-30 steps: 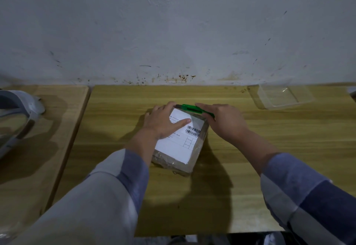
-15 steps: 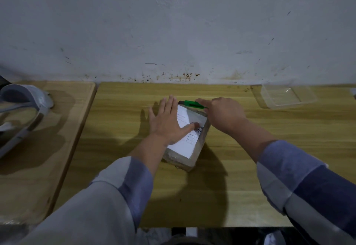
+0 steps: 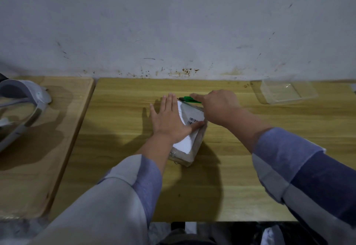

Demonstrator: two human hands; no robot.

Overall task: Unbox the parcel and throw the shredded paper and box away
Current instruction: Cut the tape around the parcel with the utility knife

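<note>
- parcel (image 3: 189, 138) sits mid-bench (image 3: 231, 177), taped, label up.
- left hand (image 3: 169, 123) lies flat on it, grip spread.
- right hand (image 3: 219, 107) grip pinches green cutter (image 3: 189, 99) at the far edge.

- Premises: plain workroom or packing area, type not firmly established.
- Wooden tables (image 3: 119, 109) set against wall.
- Whitewashed wall (image 3: 173, 23) scuffed, stained along base.

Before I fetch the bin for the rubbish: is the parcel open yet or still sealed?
Still sealed, as far as shows. The parcel lies flat, label up, under the left hand; the right hand holds a green cutter at its far edge.
</note>
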